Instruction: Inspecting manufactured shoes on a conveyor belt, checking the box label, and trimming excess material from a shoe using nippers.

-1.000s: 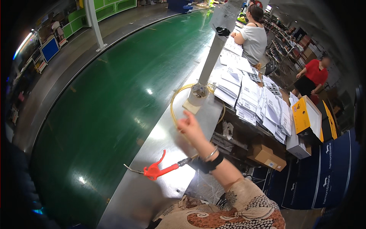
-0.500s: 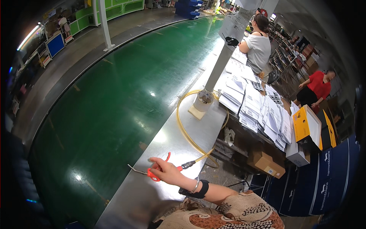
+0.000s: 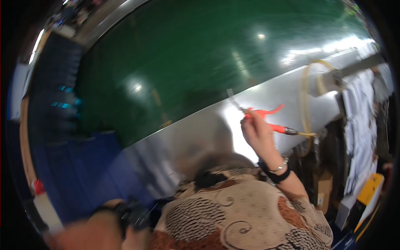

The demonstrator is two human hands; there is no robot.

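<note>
My right hand point(image 3: 259, 135) is closed on the front of a red air blow gun point(image 3: 263, 113), near its thin metal nozzle. The gun is over the metal ledge, and its nozzle points toward the green belt surface. A dark coupling joins the gun's handle to a yellowish hose point(image 3: 306, 96). At the lower left, my left hand point(image 3: 85, 236) is smeared by motion. It is close to dark blue boxes, and its fingers cannot be made out.
A green belt surface point(image 3: 183, 79) runs beyond the metal ledge point(image 3: 183, 135). Dark blue boxes point(image 3: 89, 166) stand on the left. To the right are a metal post point(image 3: 362, 66), stacks of white papers point(image 3: 358, 129), a brown carton point(image 3: 323, 187) and a yellow box point(image 3: 371, 187).
The view has swung down and left, bringing the blue boxes and my blurred left hand into sight. My right hand's fingers are now bent around the front of the blow gun.
</note>
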